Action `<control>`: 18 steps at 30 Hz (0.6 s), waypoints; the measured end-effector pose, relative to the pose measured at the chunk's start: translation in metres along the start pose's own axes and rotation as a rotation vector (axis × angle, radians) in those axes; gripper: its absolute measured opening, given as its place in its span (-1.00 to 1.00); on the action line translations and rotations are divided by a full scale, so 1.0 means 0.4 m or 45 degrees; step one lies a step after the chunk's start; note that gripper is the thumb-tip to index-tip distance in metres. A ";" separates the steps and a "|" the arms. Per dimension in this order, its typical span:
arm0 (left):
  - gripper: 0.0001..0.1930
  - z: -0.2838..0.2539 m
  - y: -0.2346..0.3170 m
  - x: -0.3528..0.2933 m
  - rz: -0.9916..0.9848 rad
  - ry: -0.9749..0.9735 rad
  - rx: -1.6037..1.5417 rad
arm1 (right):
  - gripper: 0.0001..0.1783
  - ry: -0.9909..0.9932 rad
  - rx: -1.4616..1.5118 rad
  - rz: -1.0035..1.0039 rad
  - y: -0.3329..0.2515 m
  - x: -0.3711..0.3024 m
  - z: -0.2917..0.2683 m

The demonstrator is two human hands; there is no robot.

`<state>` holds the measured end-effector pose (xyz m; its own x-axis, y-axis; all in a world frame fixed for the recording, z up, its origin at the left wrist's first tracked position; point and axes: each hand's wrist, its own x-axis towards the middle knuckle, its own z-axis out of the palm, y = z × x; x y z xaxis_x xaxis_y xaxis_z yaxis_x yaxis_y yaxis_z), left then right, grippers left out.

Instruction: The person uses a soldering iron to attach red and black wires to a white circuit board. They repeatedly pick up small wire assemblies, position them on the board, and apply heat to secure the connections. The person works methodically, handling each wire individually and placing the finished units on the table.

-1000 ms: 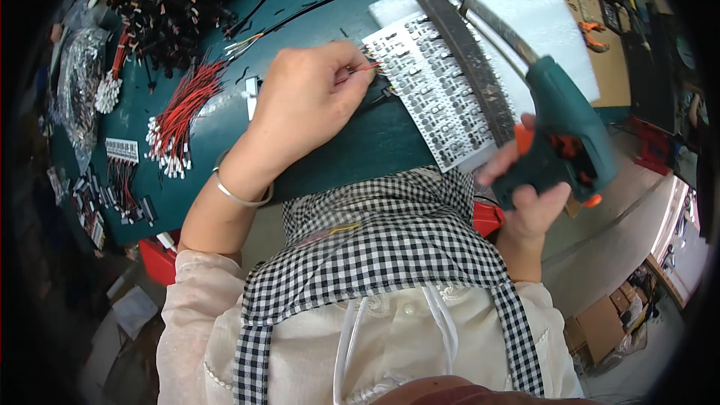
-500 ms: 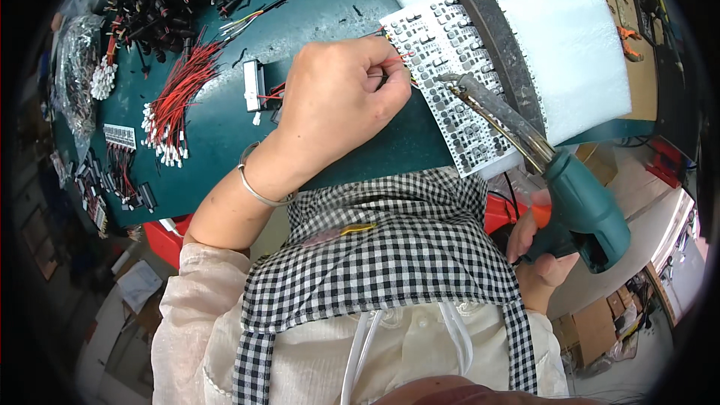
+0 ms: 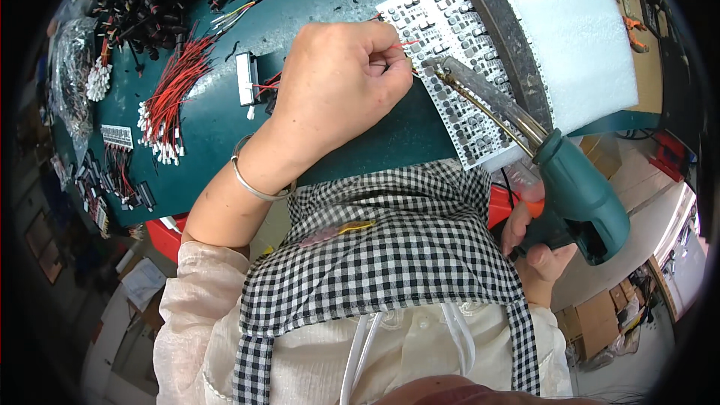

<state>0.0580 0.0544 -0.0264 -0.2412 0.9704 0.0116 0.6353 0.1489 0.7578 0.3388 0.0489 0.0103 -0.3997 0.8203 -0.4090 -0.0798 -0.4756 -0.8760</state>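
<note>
My left hand (image 3: 330, 94) is closed in a pinch at the left edge of a white circuit board panel (image 3: 469, 131) packed with small components. A thin red wire (image 3: 407, 43) sticks out from its fingertips over the board; dark wire also shows between the fingers. My right hand (image 3: 546, 259), at the lower right, grips the handle of a green soldering gun (image 3: 581, 187). The gun's long metal tip reaches up-left over the board, close to my left fingertips. Whether the tip touches the board or wire, I cannot tell. A small white-faced module (image 3: 246, 79) with red wires lies left of my left hand.
A dark curved bar (image 3: 510, 49) lies across the board, which rests on white foam (image 3: 589, 52). Bundled red wires with white connectors (image 3: 178, 90), a heap of black cables (image 3: 146, 0) and a clear plastic bag (image 3: 73, 82) lie on the left of the green table (image 3: 217, 154).
The soldering gun's tip has moved left and slightly up over the board, nearer my left fingertips. My left hand keeps its pinch at the board's edge.
</note>
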 end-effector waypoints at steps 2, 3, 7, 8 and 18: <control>-0.86 -0.003 0.002 0.004 0.014 -0.023 0.034 | -0.10 -0.002 0.003 0.024 0.002 -0.001 -0.001; -0.86 -0.005 0.002 0.007 0.019 -0.031 0.050 | -0.11 -0.006 0.003 0.036 0.002 0.000 -0.001; -0.87 -0.009 -0.001 0.012 0.010 -0.064 0.035 | -0.19 0.004 -0.010 0.086 -0.003 0.000 0.010; -0.87 -0.010 -0.001 0.012 0.012 -0.061 0.049 | -0.21 -0.009 -0.025 0.090 -0.003 0.000 0.007; -0.89 -0.003 0.003 0.014 0.098 -0.030 0.141 | -0.32 0.087 -0.166 -0.020 0.000 0.002 0.033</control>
<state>0.0567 0.0598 -0.0246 -0.1720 0.9838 0.0509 0.7289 0.0923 0.6783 0.3266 0.0453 0.0133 -0.3356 0.8492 -0.4078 0.0356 -0.4211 -0.9063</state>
